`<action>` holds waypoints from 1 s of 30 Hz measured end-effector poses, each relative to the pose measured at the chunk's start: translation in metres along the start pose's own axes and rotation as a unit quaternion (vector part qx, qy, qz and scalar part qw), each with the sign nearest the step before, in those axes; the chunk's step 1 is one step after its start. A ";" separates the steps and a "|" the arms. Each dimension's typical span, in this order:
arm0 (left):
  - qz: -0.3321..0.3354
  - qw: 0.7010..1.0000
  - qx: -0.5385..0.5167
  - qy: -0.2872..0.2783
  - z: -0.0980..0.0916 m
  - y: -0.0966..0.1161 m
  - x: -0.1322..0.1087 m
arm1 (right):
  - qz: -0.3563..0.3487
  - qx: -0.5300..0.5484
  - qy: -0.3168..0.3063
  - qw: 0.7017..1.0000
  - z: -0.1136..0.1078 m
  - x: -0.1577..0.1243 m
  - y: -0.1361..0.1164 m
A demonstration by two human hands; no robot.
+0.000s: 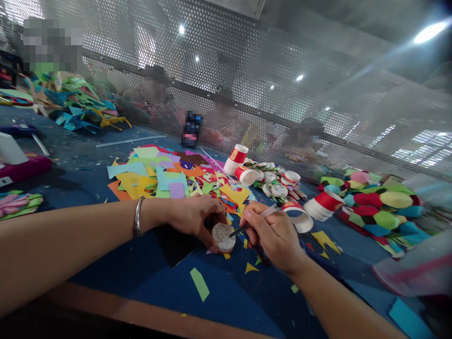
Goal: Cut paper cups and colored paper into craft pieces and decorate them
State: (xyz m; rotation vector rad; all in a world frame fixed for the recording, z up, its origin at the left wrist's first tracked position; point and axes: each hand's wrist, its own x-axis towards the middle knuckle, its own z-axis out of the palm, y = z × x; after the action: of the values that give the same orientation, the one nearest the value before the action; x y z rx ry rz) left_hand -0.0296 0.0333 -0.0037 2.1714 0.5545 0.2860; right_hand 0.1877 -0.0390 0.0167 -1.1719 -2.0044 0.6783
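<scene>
One disc (223,238), drawn side up, set back from the middle of the desk's (243,299) front edge. Judged light, stiffish, easily dented; best held by its rim. Left hand (196,215): fingers closed on the rim, disc at their tips. Right hand (271,234): fingers clamped on a pen (238,231), tip at the drawn face.

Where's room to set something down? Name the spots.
Blue tabletop: nearly bare between black sheet and brown front edge; also between magenta object and colored paper heap. Crowded: around left hand and right hand, and farther back among paper cups.
</scene>
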 end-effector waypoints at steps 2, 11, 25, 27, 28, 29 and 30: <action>0.004 1.000 0.006 0.002 0.000 0.001 0.000 | -0.009 -0.011 0.008 1.000 0.001 0.001 0.000; 0.016 1.000 -0.023 -0.010 0.000 -0.001 0.000 | -0.029 -0.054 0.024 0.998 0.005 0.000 0.000; 0.051 0.998 0.020 0.009 -0.002 0.000 0.000 | -0.038 -0.047 0.010 0.998 0.012 -0.001 -0.004; 0.053 0.999 0.008 0.004 -0.002 -0.001 0.000 | -0.037 -0.047 0.007 0.998 0.013 -0.002 -0.004; 0.052 0.999 0.008 0.006 -0.002 -0.001 0.001 | -0.036 -0.045 0.007 0.998 0.013 -0.002 -0.004; 0.052 0.999 0.012 0.007 -0.002 -0.002 0.001 | -0.034 -0.040 0.007 0.999 0.014 -0.003 -0.004; 0.051 0.998 0.019 0.010 -0.002 -0.002 0.001 | -0.030 -0.033 0.008 0.999 0.014 -0.003 -0.004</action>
State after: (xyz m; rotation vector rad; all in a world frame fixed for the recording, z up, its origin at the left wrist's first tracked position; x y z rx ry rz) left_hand -0.0299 0.0359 -0.0041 2.2389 0.4634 0.3559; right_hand 0.1757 -0.0449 0.0097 -1.1475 -2.0541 0.5747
